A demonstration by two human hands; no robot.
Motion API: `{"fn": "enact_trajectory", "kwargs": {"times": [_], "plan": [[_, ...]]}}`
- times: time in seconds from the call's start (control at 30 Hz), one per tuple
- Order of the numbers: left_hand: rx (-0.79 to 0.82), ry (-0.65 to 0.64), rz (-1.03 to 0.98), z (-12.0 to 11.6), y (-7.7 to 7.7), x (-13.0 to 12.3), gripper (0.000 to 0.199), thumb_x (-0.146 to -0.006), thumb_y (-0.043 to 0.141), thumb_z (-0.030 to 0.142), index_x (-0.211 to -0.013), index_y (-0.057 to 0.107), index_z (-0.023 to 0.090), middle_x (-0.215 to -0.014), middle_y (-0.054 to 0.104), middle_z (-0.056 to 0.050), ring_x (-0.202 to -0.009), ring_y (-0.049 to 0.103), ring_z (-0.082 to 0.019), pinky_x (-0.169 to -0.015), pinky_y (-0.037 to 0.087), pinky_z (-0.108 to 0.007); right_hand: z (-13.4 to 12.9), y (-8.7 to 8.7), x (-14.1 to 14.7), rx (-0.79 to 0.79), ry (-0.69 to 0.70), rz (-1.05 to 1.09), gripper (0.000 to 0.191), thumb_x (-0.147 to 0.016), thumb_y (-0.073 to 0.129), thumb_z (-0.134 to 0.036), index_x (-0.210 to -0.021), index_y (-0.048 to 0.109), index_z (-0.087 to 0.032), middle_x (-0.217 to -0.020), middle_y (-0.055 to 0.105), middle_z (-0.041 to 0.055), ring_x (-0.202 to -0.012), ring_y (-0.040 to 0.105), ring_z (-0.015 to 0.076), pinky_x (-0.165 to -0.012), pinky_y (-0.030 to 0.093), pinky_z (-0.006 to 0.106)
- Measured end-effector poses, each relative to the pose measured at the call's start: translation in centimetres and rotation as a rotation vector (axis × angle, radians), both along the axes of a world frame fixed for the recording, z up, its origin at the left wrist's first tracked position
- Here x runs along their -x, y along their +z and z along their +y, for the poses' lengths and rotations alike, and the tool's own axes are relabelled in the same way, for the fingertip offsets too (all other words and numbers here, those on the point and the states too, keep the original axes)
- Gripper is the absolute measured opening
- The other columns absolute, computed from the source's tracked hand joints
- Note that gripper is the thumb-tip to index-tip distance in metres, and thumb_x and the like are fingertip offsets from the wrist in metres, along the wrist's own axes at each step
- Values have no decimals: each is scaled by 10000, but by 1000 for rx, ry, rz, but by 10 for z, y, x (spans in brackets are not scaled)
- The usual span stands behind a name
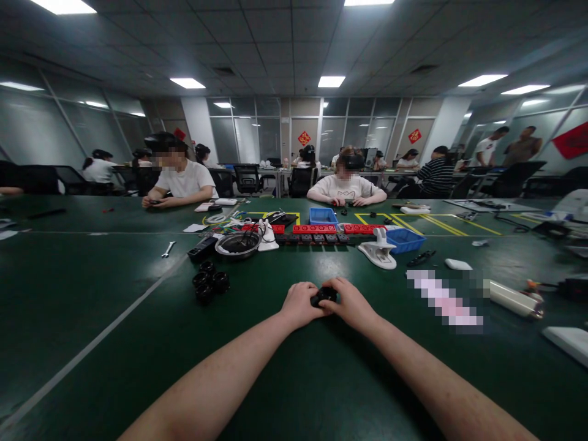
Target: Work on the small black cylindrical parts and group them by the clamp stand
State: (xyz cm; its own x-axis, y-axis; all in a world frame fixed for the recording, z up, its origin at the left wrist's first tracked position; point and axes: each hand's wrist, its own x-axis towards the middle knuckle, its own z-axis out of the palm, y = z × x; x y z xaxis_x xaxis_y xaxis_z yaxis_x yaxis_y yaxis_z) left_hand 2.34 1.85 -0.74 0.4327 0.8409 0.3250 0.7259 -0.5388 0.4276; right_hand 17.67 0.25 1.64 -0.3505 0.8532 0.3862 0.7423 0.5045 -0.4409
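Observation:
Both my hands meet around a small black round part (327,296) just above or on the green table. My left hand (301,304) grips it from the left, thumb along its near side. From the right, my right hand (351,301) wraps it with thumb and fingers. What the part is exactly, I cannot make out; my fingers cover its sides. To the left of my hands stands a cluster of several black round parts (211,282), similar in colour and size.
Beyond my hands run red and black socket strips (315,229), between a metal bowl (237,245) and a white clip base (379,252). Blue trays (405,240) sit behind. A wrench (168,249) lies left; a cream cylinder (512,299) lies right. Two people sit across the table.

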Motion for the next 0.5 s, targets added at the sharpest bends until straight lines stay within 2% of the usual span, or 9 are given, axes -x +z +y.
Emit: {"fn": "enact_trajectory", "kwargs": {"times": [0.17,0.27,0.33,0.4,0.5], "plan": [[-39,12,26,-1,-1,-3,293,-570,598,426,-761,596,204,-846,555,-18,-838,485,-197,-785,357,-314,-4,-10,12,-83,-251,-115,337,-652,543,-458,-833,480,-180,-746,531,45,-675,515,180,-579,380,279],[-46,18,50,0,-3,-3,259,-569,603,369,-758,579,194,-834,548,-23,-824,484,-195,-769,359,-312,-5,-13,16,-90,-350,-171,424,-647,500,-540,-828,482,-157,-686,540,63,-670,526,215,-608,378,322],[-50,13,62,1,-3,-3,268,-583,592,387,-761,572,188,-831,545,-29,-820,484,-196,-760,361,-313,-4,-16,15,-108,-304,-129,481,-638,504,-550,-890,485,-141,-772,556,92,-773,524,244,-703,370,373],[-57,5,64,1,-3,-2,318,-597,572,452,-770,567,185,-832,542,-35,-818,484,-199,-753,364,-318,-1,-19,10,-79,-158,1,535,-671,487,-523,-1041,438,-140,-939,541,111,-906,491,245,-803,339,398],[-51,-14,55,0,-2,0,429,-591,536,557,-807,563,187,-858,537,-40,-843,479,-208,-762,364,-328,5,-22,-2,134,62,288,544,-762,382,-469,-1206,297,-164,-1116,473,113,-1036,438,206,-876,318,387]]}}
